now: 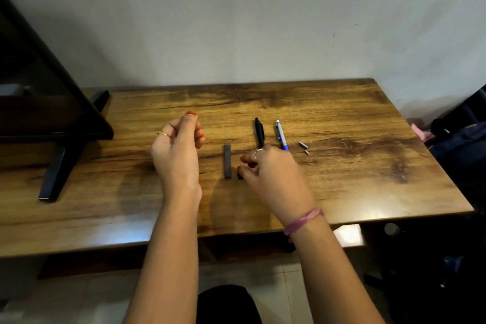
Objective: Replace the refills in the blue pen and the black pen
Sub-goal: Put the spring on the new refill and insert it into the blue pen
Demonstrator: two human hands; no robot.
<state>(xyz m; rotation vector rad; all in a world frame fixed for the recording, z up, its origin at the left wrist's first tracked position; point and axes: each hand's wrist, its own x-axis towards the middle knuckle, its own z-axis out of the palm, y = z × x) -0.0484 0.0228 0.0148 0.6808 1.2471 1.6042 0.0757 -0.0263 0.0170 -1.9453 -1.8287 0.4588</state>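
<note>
A black pen lies on the wooden table, pointing away from me, with a blue and white pen just to its right. A slim grey box lies left of them. My right hand hovers low over the near ends of the pens, its fingers curled; a small dark piece shows at its thumb, and whether it is held I cannot tell. My left hand is raised above the table left of the grey box, fingers loosely curled, holding nothing visible.
Two small metal pieces lie right of the blue pen. A dark monitor on a black stand fills the table's left end. A dark bag sits off the right edge. The wall stands behind the table.
</note>
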